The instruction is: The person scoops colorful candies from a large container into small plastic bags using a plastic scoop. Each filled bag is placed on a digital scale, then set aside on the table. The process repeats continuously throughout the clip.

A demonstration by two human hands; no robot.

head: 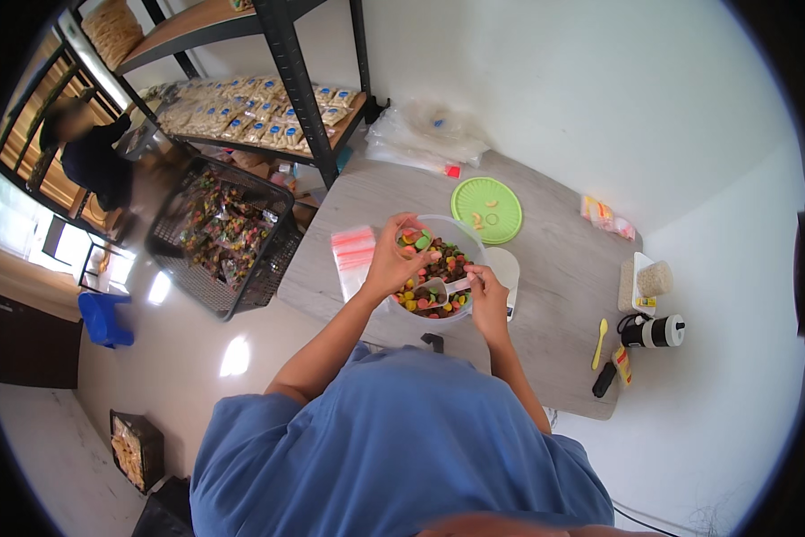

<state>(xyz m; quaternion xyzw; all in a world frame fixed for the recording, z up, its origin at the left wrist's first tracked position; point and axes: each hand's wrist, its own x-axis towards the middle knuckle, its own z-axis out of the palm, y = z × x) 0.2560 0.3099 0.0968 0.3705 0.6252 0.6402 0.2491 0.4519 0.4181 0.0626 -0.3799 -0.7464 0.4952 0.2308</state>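
In front of me on the table stands a round translucent plastic tub [468,232], filled with brown, red, yellow and green candy pieces [450,258]. My left hand [399,260] is over its left side, fingers curled around a small clear container or bag [414,238] with colored pieces in it; which of the two it is, I cannot tell. With my right hand [489,299] I grip the handle of a clear plastic scoop [436,293], its bowl down among the candies. Partly hidden behind the tub and my right hand is a white scale [505,268].
Pink-topped zip bags [352,250] lie left of the tub, a green lid [471,201] behind it. Clear plastic bags [426,134] are by the wall. A yellow spoon [599,344] and black-and-white bottle [654,331] are right. Left are a black basket [231,305], shelving [301,101] and a person [97,161].
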